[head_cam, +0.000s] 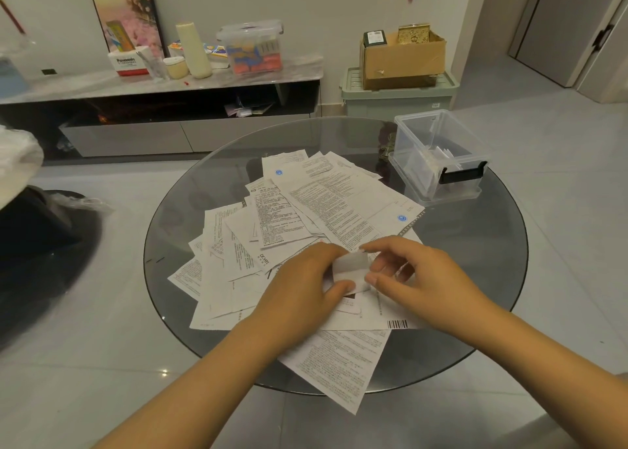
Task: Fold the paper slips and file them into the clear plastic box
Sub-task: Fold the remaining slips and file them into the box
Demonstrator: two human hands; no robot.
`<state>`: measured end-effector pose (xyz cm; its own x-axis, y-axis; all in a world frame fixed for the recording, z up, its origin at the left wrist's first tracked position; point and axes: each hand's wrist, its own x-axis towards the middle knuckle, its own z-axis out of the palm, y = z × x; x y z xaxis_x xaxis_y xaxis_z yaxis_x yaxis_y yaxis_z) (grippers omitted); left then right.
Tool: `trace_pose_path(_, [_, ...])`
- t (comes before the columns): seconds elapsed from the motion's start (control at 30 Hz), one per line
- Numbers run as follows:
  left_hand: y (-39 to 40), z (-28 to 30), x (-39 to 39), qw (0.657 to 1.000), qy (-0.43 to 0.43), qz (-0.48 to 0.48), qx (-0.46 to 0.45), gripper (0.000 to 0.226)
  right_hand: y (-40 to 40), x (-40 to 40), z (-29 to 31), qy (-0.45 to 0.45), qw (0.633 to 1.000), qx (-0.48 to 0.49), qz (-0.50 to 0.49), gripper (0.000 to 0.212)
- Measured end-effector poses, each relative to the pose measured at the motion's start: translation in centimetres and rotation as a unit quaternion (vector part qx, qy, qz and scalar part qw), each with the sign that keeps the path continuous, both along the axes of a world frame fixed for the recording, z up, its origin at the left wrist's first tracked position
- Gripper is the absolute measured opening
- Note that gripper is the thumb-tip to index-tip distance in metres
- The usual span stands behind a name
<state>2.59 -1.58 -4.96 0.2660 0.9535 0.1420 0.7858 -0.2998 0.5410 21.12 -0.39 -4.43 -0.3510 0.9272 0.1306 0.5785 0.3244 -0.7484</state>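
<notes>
A small folded white paper slip [350, 268] sits between both hands above the paper pile. My left hand [302, 289] pinches it with thumb below and fingers curled over its left side. My right hand [411, 275] pinches its right edge between thumb and forefinger. Several unfolded printed slips [323, 207] lie spread over the round glass table [475, 278]. The clear plastic box [438, 156], lid off and with a black latch, stands at the table's far right and holds a few folded slips.
One long slip [343, 367] hangs over the table's near edge. Beyond the table stand a low TV cabinet [163, 91] with bottles and boxes, and a green bin [397, 98] carrying a cardboard box. A dark seat [34, 231] is at the left.
</notes>
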Motion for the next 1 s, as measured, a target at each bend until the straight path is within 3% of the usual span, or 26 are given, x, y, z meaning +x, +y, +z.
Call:
trace_pose_path(0.1, [0.3, -0.4, -0.1, 1.000, -0.022, 0.012, -0.014, 0.049, 0.1, 0.0, -0.9, -0.073, 0.996, 0.048, -0.022, 0.041])
trace_pose_path(0.23, [0.5, -0.5, 0.0, 0.999, -0.022, 0.004, -0.026, 0.052, -0.2, -0.2, -1.3, -0.144, 0.979, 0.142, 0.028, 0.026])
trace_pose_path(0.37, [0.6, -0.2, 0.1, 0.999, 0.023, 0.021, -0.025, 0.052, -0.4, -0.4, -1.4, -0.185, 0.973, 0.123, 0.056, 0.038])
trace_pose_path(0.47, [0.5, -0.1, 0.1, 1.000, 0.012, 0.021, -0.018, 0.050, -0.2, -0.4, -1.3, -0.185, 0.975, 0.115, 0.052, 0.027])
trace_pose_path(0.57, [0.4, 0.0, 0.3, 0.997, -0.067, 0.038, -0.007, 0.041, -0.3, -0.5, -1.3, -0.157, 0.983, 0.089, 0.025, 0.020])
trace_pose_path(0.67, [0.3, 0.2, 0.7, 0.980, -0.177, 0.084, -0.035, 0.036, -0.4, -0.6, -1.0, -0.065, 0.997, 0.040, -0.025, 0.019])
trace_pose_path(0.83, [0.6, 1.1, 0.9, 0.912, -0.366, 0.128, -0.131, 0.036, -0.3, -0.7, 0.3, 0.100, 0.988, -0.090, -0.073, 0.020])
trace_pose_path(1.0, [0.8, 1.5, 1.3, 0.861, -0.439, 0.149, -0.207, 0.019, 0.2, 0.1, 1.4, 0.104, 0.986, -0.093, -0.088, 0.015])
